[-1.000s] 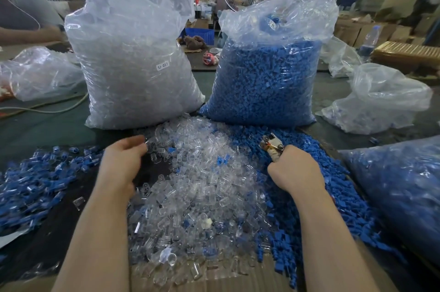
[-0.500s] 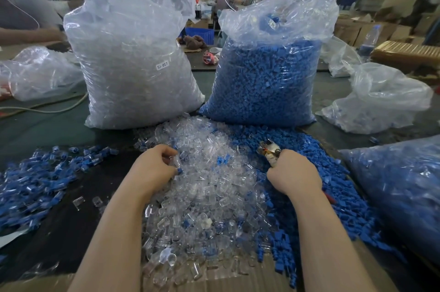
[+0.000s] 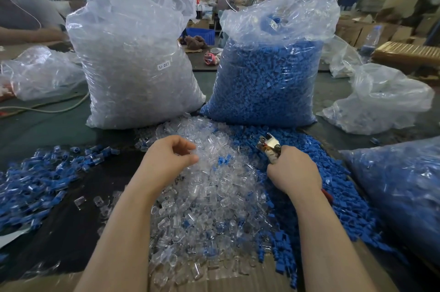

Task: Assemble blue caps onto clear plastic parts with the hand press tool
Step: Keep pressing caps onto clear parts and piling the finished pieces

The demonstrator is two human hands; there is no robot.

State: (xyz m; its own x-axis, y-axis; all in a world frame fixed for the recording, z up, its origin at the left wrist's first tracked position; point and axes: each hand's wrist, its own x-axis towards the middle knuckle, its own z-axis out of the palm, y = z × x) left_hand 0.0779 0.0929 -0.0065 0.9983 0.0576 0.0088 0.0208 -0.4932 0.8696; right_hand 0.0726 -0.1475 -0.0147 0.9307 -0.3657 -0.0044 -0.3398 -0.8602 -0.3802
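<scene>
A heap of clear plastic parts [image 3: 209, 199] lies in front of me, with a spread of loose blue caps [image 3: 309, 172] on its right side. My left hand [image 3: 166, 160] hovers over the clear heap with fingers and thumb curled together in a pinch; what sits between them is too small to tell. My right hand [image 3: 292, 170] grips the hand press tool [image 3: 270, 146], whose metal jaws stick up above my fist over the blue caps. Assembled blue-and-clear pieces [image 3: 40, 182] lie scattered at the left.
A tall bag of clear parts [image 3: 133, 65] and a tall bag of blue caps [image 3: 269, 77] stand behind the heaps. More plastic bags lie at the right [image 3: 381, 101], lower right [image 3: 402, 189] and far left [image 3: 40, 72]. Another person's arm [image 3: 28, 34] shows at upper left.
My left hand moved right from the left edge of the clear heap onto its top and curled its fingers into a pinch. My right hand with the tool barely shifted.
</scene>
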